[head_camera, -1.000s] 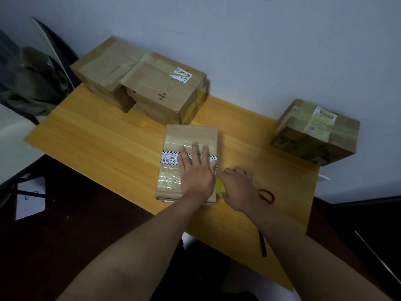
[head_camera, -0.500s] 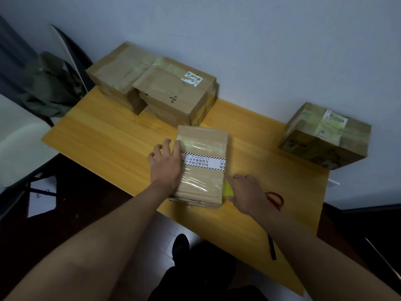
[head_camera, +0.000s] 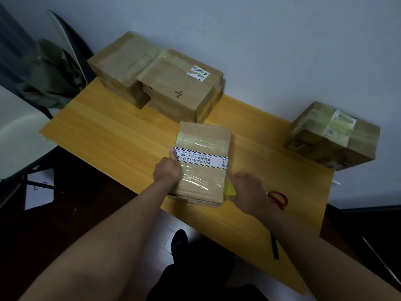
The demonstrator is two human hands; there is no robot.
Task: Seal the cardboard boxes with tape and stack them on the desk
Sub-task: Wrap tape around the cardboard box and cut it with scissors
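- At mid-desk (head_camera: 112,135) lies the box (head_camera: 202,166), its printed tape (head_camera: 201,161) across the top.
- Left hand (head_camera: 167,173) grips its left edge, thumb on top.
- Right hand (head_camera: 247,192) holds something yellow (head_camera: 230,189); finger spread unclear.
- Sealing looks finished; next, probably lifting it onto the stack (head_camera: 173,92).

Chair and clutter around the desk, wall behind.

Left of the desk, a white chair (head_camera: 19,135) with a dark green cloth (head_camera: 48,81) draped over its back. Under it on the dark floor (head_camera: 65,213), white paper (head_camera: 40,189) with a mark on it. Red scissors (head_camera: 278,199) lie near the desk's right edge, partly hidden. A black pen (head_camera: 275,246) sits close to the front edge. A dark shoe (head_camera: 180,241) shows below. Pale wall (head_camera: 260,40) fills the back.
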